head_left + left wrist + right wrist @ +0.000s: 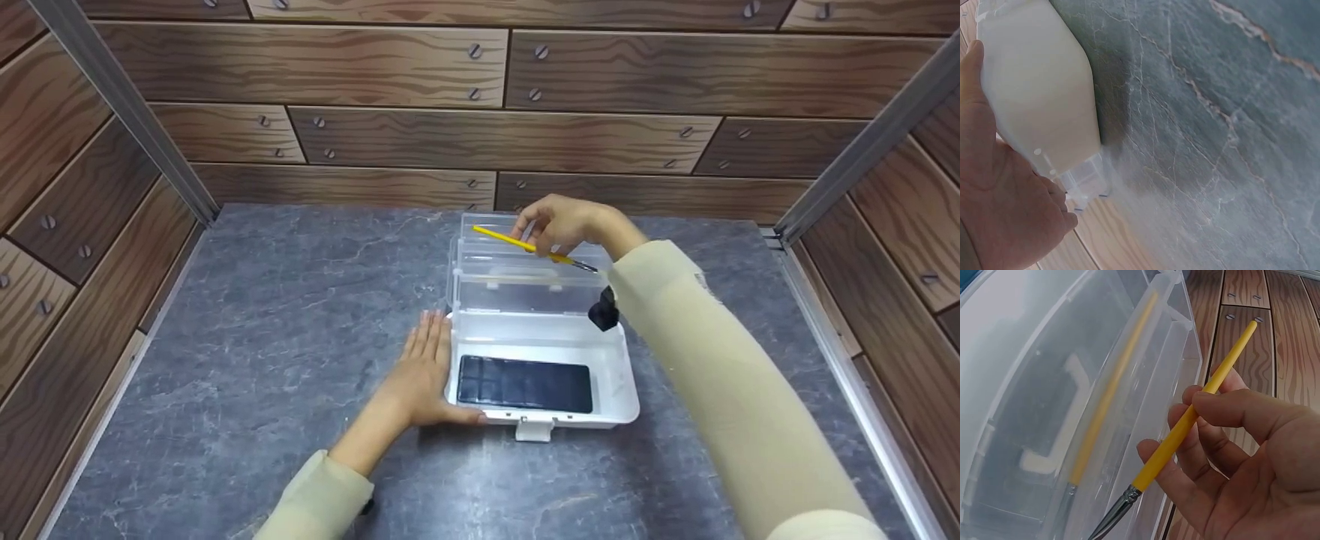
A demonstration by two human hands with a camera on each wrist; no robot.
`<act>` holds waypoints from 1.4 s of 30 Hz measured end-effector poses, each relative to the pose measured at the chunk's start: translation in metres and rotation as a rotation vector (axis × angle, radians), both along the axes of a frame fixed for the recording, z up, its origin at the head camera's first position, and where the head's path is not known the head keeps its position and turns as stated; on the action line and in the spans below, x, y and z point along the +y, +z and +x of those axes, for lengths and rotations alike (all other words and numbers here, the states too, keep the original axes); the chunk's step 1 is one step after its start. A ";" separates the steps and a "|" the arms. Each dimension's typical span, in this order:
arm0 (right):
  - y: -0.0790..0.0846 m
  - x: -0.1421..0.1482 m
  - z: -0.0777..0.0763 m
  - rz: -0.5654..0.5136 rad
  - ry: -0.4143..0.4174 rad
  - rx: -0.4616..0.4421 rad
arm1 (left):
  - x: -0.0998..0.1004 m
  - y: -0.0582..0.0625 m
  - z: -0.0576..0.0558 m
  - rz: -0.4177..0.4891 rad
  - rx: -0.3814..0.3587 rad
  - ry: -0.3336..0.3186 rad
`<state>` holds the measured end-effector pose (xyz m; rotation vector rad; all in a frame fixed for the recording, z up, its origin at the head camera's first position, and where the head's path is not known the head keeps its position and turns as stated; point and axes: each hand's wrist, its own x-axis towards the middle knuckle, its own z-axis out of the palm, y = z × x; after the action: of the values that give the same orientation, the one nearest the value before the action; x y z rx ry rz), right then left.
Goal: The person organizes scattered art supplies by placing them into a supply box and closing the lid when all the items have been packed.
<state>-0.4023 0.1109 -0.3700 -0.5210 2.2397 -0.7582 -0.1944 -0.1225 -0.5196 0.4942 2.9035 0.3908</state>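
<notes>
My right hand [562, 223] pinches a yellow-handled paintbrush [495, 235] above the raised clear lid [487, 294] of a white plastic box [626, 397]. In the right wrist view, thumb and fingers hold the handle [1171, 439], and the metal ferrule points down to the lower left. The bristles are out of frame there. My left hand [426, 379] rests against the box's left side with straight fingers, its thumb on the front edge. Inside the box lies a dark, flat, phone-like rectangle [525, 384].
A white latch [534, 430] juts from the box's front. The lid has divided compartments; a blurred yellow brush shape [1112, 391] shows in it, perhaps a reflection. Grey marbled tabletop [300, 300] surrounds the box, with wood-patterned walls [390, 67] at the back and sides.
</notes>
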 end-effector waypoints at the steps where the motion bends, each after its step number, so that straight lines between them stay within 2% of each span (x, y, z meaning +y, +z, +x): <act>1: -0.001 0.001 0.000 0.005 -0.002 -0.001 | 0.000 0.000 0.000 0.003 0.005 -0.002; 8: -0.003 0.003 0.001 0.029 -0.003 -0.002 | 0.001 0.001 0.000 0.018 0.009 -0.001; 42: -0.024 -0.004 0.007 0.051 0.070 0.127 | 0.000 0.000 0.000 0.001 -0.002 -0.003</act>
<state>-0.3954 0.1073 -0.3938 -0.6346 2.3377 -0.6471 -0.1945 -0.1230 -0.5199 0.4974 2.9002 0.3929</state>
